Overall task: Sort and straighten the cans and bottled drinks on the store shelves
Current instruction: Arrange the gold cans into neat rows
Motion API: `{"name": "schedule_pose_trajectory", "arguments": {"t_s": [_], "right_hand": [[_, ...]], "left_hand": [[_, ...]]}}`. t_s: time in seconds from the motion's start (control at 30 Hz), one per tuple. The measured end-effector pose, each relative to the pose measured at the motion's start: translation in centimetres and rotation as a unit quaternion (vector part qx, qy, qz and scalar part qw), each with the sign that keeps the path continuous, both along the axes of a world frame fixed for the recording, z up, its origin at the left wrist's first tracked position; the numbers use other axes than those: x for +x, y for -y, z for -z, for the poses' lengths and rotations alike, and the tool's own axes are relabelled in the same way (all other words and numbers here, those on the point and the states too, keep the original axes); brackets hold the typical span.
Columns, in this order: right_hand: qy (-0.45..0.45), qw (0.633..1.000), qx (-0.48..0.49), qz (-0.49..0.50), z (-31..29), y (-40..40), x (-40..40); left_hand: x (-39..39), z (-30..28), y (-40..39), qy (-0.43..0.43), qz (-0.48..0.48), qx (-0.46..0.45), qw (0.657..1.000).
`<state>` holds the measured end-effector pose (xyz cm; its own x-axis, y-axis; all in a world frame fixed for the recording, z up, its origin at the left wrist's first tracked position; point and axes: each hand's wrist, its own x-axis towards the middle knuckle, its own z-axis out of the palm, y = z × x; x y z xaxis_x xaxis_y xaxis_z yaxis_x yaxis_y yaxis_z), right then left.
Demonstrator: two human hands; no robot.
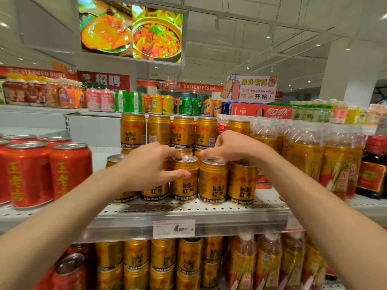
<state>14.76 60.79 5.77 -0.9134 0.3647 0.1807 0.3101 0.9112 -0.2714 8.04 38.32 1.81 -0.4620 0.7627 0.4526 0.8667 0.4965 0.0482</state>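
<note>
1. Step in hand, as I read it: squaring up the front row of gold cans [212,181] on the middle shelf [188,214], labels forward.
2. Left hand [150,164] wraps one front-row can [185,178]: thumb lies across its face, fingertips curl over the rim onto the lid. A firm hold, good for turning.
3. Right hand [232,146] hovers curled above the next can to the right, fingertips at or just over its lid. Cannot tell if it pinches the rim or only touches; nothing is lifted.
4. To do it well: turn each can on its base, not by lifting; the row is packed side to side, and a tilted can would knock its neighbour. Stop when the label faces straight out.
5. Mind the stacked cans [182,130] behind; they stand on the back row, close to the knuckles, and a careless reach could topple them.
6. Keep the row's fronts in line with the shelf edge above the price tag [173,228].
7. Neighbours: red cans [69,170] to the left with a gap between, bottles [303,155] crowding the right end.
</note>
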Motion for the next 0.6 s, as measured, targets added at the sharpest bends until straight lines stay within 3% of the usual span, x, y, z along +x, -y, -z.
{"name": "schedule_pose_trajectory", "arguments": {"t_s": [0.2, 0.6], "right_hand": [[-0.007, 1.000, 0.004, 0.011, -0.8, 0.2, -1.1], [-0.261, 0.960, -0.083, -0.063, -2.4, 0.7, 1.7]], "left_hand": [[0.1, 0.1, 0.2, -0.009, 0.004, 0.003, 1.000], [-0.5, -0.9, 0.7, 0.010, 0.027, 0.013, 0.999]]}}
